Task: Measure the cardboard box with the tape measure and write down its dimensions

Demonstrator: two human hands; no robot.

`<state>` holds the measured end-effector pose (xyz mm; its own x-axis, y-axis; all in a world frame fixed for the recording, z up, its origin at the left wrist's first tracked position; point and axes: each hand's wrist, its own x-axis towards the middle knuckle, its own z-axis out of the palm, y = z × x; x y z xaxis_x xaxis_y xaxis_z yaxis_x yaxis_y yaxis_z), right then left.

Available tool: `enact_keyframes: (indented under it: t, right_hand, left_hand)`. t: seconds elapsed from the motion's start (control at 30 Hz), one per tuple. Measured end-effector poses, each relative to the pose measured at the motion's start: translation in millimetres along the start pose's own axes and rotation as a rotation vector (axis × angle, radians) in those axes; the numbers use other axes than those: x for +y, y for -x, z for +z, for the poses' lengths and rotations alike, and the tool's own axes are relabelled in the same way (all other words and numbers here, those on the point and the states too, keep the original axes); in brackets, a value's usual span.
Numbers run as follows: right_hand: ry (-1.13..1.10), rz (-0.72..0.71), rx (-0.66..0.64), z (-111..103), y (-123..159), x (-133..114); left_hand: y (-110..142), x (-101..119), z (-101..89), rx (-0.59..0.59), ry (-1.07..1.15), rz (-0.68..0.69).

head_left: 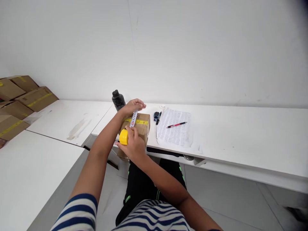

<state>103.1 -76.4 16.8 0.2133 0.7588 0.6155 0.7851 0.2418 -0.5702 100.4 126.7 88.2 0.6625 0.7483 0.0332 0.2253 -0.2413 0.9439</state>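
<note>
A small cardboard box (142,125) with yellow tape sits at the near edge of the white table (240,128). My right hand (134,146) grips a yellow tape measure (123,137) at the box's near side. The white blade (133,118) runs over the top of the box to its far edge. There my left hand (133,106) pinches the blade's end with curled fingers.
A black bottle (118,99) stands behind the box. To the right lie a small dark gadget (156,115), a black marker (158,117), and a printed sheet (174,130) with a red pen (176,124) on it. Several cardboard boxes (16,102) are stacked at far left.
</note>
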Motion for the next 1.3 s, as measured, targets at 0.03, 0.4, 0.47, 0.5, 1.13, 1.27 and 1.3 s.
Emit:
enact_keyframes:
  t: [0.03,0.4,0.47,0.5,1.13,1.27,1.3]
  right_hand:
    - [0.019,0.003,-0.003,1,-3,-1]
    - [0.067,0.040,-0.054,-3,-18,0]
    - [0.057,0.047,-0.051,-4,-18,-1]
    - [0.051,0.048,-0.052,-5,-18,0]
    - [-0.438,0.080,0.420,-39,0,57]
    - [-0.654,0.382,0.501,-59,-2,71]
    - [-0.691,0.453,0.476,-63,-4,76]
  left_hand:
    - [-2,-3,1.2,0.009,-0.208,-0.010]
    - [1,-10,10.9,0.074,-1.140,0.066]
    - [5,-9,12.2,0.072,-1.182,0.125]
    - [8,-9,12.4,0.064,-1.192,0.141]
    - [97,43,30.7,0.229,-0.516,0.334]
    - [119,13,36.3,0.082,-0.800,0.205]
    - [124,2,31.7,0.115,-0.863,0.176]
